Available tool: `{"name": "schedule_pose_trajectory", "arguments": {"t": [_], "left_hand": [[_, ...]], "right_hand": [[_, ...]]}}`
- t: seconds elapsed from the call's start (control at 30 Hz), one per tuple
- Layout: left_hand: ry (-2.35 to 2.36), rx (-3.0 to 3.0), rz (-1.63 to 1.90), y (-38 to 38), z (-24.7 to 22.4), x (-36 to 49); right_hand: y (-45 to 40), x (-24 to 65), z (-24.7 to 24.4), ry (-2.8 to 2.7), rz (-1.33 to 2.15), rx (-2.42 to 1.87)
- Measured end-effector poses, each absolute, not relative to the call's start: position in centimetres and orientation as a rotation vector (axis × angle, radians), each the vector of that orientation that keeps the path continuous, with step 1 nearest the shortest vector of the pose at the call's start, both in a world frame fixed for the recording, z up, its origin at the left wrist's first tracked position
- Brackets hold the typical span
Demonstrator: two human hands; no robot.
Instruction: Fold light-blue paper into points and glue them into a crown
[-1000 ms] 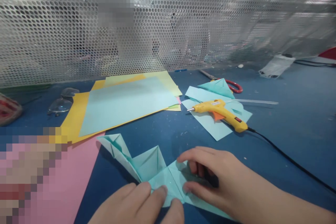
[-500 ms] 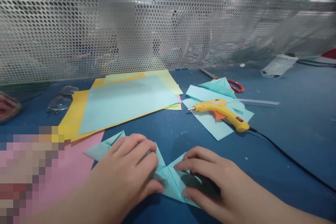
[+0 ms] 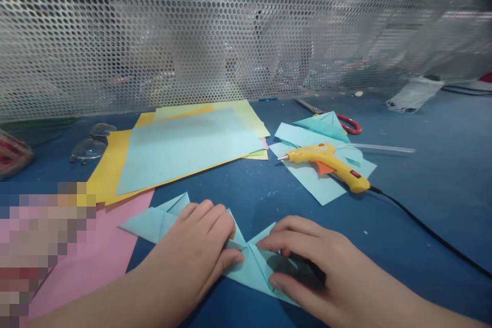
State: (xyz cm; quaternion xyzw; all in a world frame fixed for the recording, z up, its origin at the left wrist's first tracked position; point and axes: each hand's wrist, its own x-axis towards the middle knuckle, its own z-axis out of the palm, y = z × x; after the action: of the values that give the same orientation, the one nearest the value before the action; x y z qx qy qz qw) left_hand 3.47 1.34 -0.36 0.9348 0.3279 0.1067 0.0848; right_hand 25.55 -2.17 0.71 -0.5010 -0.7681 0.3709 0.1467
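A folded light-blue paper (image 3: 251, 269) with pointed flaps lies on the table in front of me. My left hand (image 3: 203, 246) presses over its middle, fingers curled down and thumb bent onto the paper. Around its right end, my right hand (image 3: 307, 261) holds the paper with the thumb at the near edge and the fingers at the far flap. Left of my left hand, a pointed folded end (image 3: 148, 223) sticks out; whether it belongs to the same piece is hidden under the hand.
Beyond my hands lie light-blue sheets (image 3: 192, 148) over yellow ones (image 3: 105, 169); pink paper (image 3: 100, 251) is at the left. A yellow glue gun (image 3: 326, 159) rests on blue paper, its cord (image 3: 423, 236) running right. Scissors (image 3: 351, 125), glasses (image 3: 88, 149) and a perforated metal screen (image 3: 215, 36) stand farther back.
My left hand has flattened and turned slightly over the paper, its thumb shifting up and right. My right hand stays nearly in place. The view has shifted slightly.
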Motion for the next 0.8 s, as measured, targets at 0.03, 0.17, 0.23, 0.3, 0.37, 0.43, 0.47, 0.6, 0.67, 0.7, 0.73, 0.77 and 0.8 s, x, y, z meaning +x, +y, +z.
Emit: {"name": "schedule_pose_trajectory", "arguments": {"t": [0.03, 0.17, 0.23, 0.3, 0.37, 0.43, 0.47, 0.6, 0.67, 0.7, 0.73, 0.77, 0.8], "left_hand": [[0.979, 2.792, 0.315, 1.3, -0.5, 3.5], [1.019, 2.781, 0.342, 1.1, -1.5, 3.4], [1.031, 2.767, 0.357, 1.0, -1.8, 3.4], [1.026, 2.747, 0.357, 1.0, -1.8, 3.5], [1.018, 2.725, 0.348, 1.1, -1.5, 3.5], [1.011, 2.708, 0.341, 1.2, -1.0, 3.5], [1.005, 2.703, 0.342, 1.2, -0.8, 3.6], [0.973, 2.713, 0.398, 1.0, -0.7, 3.6], [0.982, 2.73, 0.476, 0.8, -1.1, 3.6], [0.991, 2.738, 0.515, 0.7, -1.3, 3.6], [1.001, 2.744, 0.543, 0.6, -1.5, 3.7], [1.009, 2.755, 0.569, 0.5, -1.6, 3.7], [1.014, 2.774, 0.591, 0.4, -1.7, 3.7]], "right_hand": [[-2.2, 25.6, 0.7, -2.216, 1.065, -1.447], [-2.3, 25.5, 0.6, -2.197, 1.028, -1.407], [-2.3, 25.5, 0.4, -2.177, 1.01, -1.379], [-2.2, 25.4, 0.3, -2.16, 0.999, -1.354], [-2.2, 25.3, 0.4, -2.146, 0.991, -1.336], [-2.2, 25.3, 0.5, -2.137, 0.971, -1.333], [-2.2, 25.3, 0.5, -2.134, 0.96, -1.343], [-2.3, 25.1, 0.7, -2.106, 0.969, -1.377], [-2.2, 25.0, 0.7, -2.078, 1.022, -1.377], [-2.2, 24.9, 0.8, -2.065, 1.05, -1.376], [-2.1, 24.9, 0.8, -2.055, 1.07, -1.376], [-2.1, 24.8, 0.7, -2.054, 1.077, -1.374], [-2.1, 24.8, 0.8, -2.057, 1.063, -1.366]]}}
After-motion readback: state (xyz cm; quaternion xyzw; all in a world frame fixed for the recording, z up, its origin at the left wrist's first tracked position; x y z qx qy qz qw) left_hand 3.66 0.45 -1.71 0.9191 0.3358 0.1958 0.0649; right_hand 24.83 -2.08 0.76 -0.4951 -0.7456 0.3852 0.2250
